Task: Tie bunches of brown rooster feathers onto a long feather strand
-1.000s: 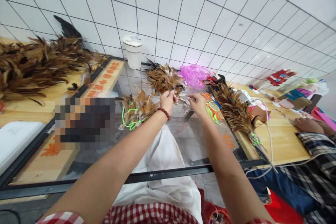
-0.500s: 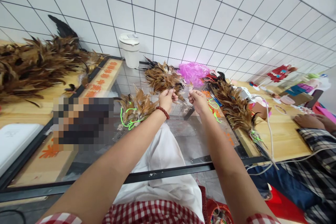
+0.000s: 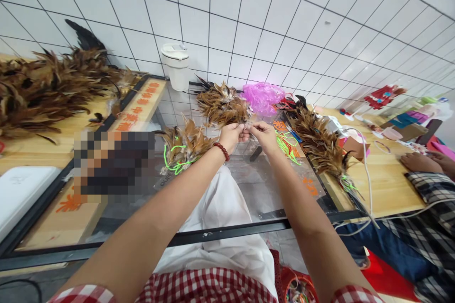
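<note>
My left hand (image 3: 232, 137) and my right hand (image 3: 263, 135) meet over the glass table top (image 3: 245, 184), fingertips pinched together. Whatever lies between the fingers is too small to make out. Just beyond them rests a bunch of brown feathers (image 3: 223, 104), its near end close to my left fingers. A smaller feather bunch (image 3: 188, 139) with bright green cord (image 3: 169, 161) lies left of my left wrist, which wears a dark red bead bracelet (image 3: 223, 150). To the right of my right hand are green and red cords (image 3: 288, 146).
A large feather heap (image 3: 53, 90) covers the left table. A white lidded cup (image 3: 177, 67) and pink plastic bag (image 3: 263, 97) stand near the tiled wall. More feathers (image 3: 320, 139) and a white cable (image 3: 366, 175) lie right, near another person's hands (image 3: 423, 162).
My hands were apart; now they have come together at the fingertips. The feather bunches and cup stay where they were.
</note>
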### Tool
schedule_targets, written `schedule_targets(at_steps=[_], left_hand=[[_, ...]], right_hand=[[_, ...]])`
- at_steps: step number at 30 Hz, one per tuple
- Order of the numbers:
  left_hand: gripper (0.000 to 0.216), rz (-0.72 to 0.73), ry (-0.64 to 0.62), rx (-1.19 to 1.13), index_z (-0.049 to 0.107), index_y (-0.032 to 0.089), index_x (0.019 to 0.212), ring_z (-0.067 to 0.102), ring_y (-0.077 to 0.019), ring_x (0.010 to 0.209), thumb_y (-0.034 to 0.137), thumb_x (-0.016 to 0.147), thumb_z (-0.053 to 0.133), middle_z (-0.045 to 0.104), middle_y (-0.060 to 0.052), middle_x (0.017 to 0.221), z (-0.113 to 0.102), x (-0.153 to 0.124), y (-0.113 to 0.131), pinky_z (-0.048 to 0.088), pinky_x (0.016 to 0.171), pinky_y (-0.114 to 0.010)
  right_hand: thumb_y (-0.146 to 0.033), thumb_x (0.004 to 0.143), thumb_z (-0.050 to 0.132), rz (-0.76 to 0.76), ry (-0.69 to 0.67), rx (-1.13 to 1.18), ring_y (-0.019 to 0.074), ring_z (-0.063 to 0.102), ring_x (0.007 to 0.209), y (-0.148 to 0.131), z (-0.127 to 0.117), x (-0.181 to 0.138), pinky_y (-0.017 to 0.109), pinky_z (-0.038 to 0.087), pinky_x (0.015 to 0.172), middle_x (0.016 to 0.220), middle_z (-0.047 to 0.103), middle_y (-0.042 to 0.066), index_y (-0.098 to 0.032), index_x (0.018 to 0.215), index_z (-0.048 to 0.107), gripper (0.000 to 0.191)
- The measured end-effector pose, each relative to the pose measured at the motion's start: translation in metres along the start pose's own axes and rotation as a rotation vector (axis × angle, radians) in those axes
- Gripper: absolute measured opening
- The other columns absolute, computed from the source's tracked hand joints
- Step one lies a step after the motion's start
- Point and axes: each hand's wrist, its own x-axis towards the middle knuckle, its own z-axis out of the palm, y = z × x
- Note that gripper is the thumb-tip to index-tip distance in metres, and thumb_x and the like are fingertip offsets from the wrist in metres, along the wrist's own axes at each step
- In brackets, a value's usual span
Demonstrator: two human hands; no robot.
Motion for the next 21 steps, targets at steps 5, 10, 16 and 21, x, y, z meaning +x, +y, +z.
schedule_targets(at_steps=[5, 10, 16, 21], left_hand=[[0.021, 0.025, -0.009, 0.101, 0.056, 0.010, 0.063, 0.048, -0.0061, 0.042, 0.015, 0.082, 0.063, 0.055, -0.001, 0.052, 0.000, 0.000, -0.002, 0.039, 0.045, -0.020], [0.017, -0.011, -0.109, 0.108, 0.060, 0.009, 0.067, 0.055, -0.0087, 0.048, 0.017, 0.082, 0.063, 0.061, -0.004, 0.058, -0.003, -0.001, -0.001, 0.045, 0.051, -0.022], [0.022, -0.012, -0.150, 0.130, 0.056, 0.011, 0.063, 0.050, -0.0063, 0.042, 0.015, 0.085, 0.058, 0.055, 0.000, 0.053, -0.005, 0.000, 0.001, 0.040, 0.044, -0.019], [0.017, -0.052, -0.188, 0.151, 0.061, 0.009, 0.073, 0.059, -0.0093, 0.052, 0.012, 0.088, 0.054, 0.063, -0.006, 0.064, -0.006, -0.002, 0.003, 0.047, 0.052, -0.022]], right_hand=[[-0.037, 0.062, 0.074, 0.015, -0.023, 0.031, 0.0086, 0.051, 0.057, 0.002, -0.002, 0.002, 0.023, 0.043, 0.058, 0.062, 0.060, -0.004, -0.019, 0.068, 0.064, 0.022], [-0.035, 0.058, 0.077, 0.043, -0.037, 0.075, 0.0094, 0.050, 0.057, -0.002, -0.003, 0.000, 0.023, 0.041, 0.055, 0.060, 0.057, -0.004, -0.020, 0.064, 0.061, 0.022], [-0.036, 0.060, 0.076, 0.057, -0.102, 0.119, 0.0098, 0.053, 0.059, -0.009, -0.005, -0.002, 0.024, 0.043, 0.060, 0.064, 0.061, -0.003, -0.020, 0.068, 0.063, 0.022], [-0.030, 0.065, 0.073, 0.013, -0.100, 0.125, 0.0077, 0.049, 0.058, -0.011, -0.005, -0.002, 0.023, 0.041, 0.060, 0.062, 0.057, -0.005, -0.019, 0.065, 0.062, 0.016]])
